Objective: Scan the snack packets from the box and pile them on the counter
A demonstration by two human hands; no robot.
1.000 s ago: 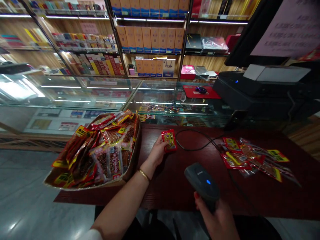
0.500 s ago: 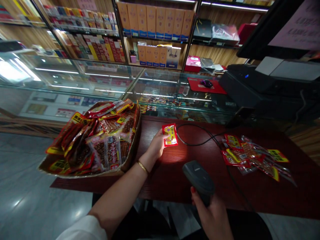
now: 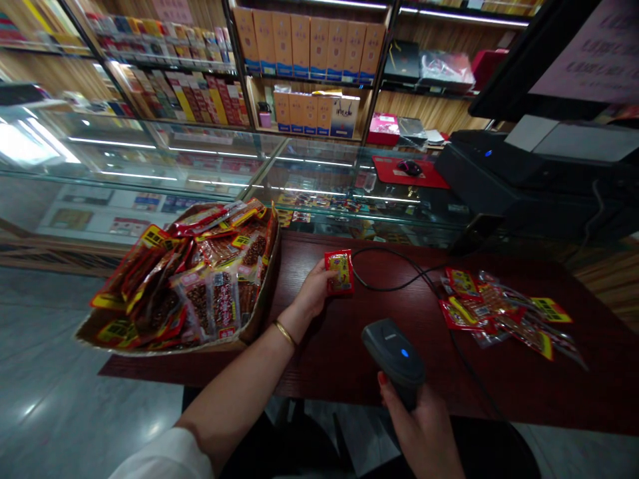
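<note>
My left hand [image 3: 314, 290] pinches a small red and yellow snack packet [image 3: 340, 271] by its left side, over the dark red table [image 3: 319, 359]. In my right hand [image 3: 424, 426] is a dark barcode scanner [image 3: 394, 356], its head towards the packet and a blue light lit on top. An open cardboard box [image 3: 257, 318] to the left of my left hand is heaped with red and yellow snack packets [image 3: 219, 249]. On the right of the table lies a loose pile of similar snack packets [image 3: 492, 309].
Behind the table stands a glass display counter [image 3: 319, 176], with a red mouse pad [image 3: 434, 178] and mouse [image 3: 410, 167] on it. A black cable [image 3: 384, 289] loops across the table. A dark machine [image 3: 529, 179] and a monitor [image 3: 544, 60] stand at the right.
The bright patch of scanner light on the packet and table has gone out, and a blue light now shows on the scanner. Both hands have kept nearly the same place.
</note>
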